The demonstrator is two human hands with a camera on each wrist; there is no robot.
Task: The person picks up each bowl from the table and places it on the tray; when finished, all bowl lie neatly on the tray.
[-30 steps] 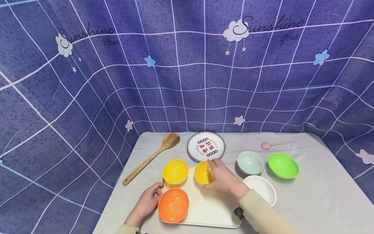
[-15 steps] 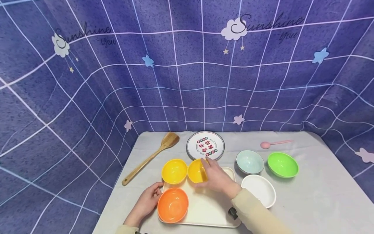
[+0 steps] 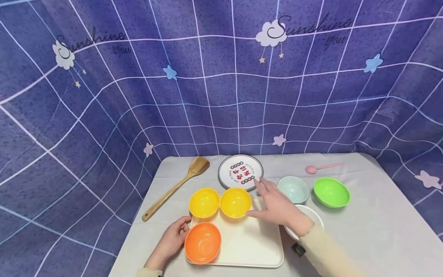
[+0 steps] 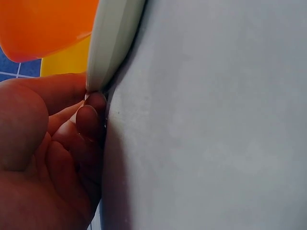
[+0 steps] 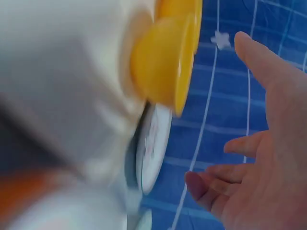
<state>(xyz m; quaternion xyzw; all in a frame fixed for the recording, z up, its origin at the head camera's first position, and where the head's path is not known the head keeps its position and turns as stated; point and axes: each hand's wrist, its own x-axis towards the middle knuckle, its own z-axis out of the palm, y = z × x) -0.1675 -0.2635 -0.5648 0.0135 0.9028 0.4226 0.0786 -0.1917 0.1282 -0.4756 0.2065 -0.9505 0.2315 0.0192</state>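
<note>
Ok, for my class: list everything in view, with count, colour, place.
Table: 1, grey-covered, underneath
Tray: 1, cream, table's near side
Yellow bowls: 2, yellow, tray's far left
Orange bowl: 1, orange, tray's near left
Spatula: 1, brown, left of tray
Plate: 1, white with print, beyond tray
White bowl: 1, white, right of tray
Blue bowl: 1, pale blue, beyond white bowl
Green bowl: 1, green, table's right
Spoon: 1, pink, table's far right
Curtain: 1, blue, behind
Wrist device: 1 clear, black, right wrist
Left hand: 1, cream sleeve, at tray's left edge
Right hand: 1, cream sleeve, beside yellow bowls
</note>
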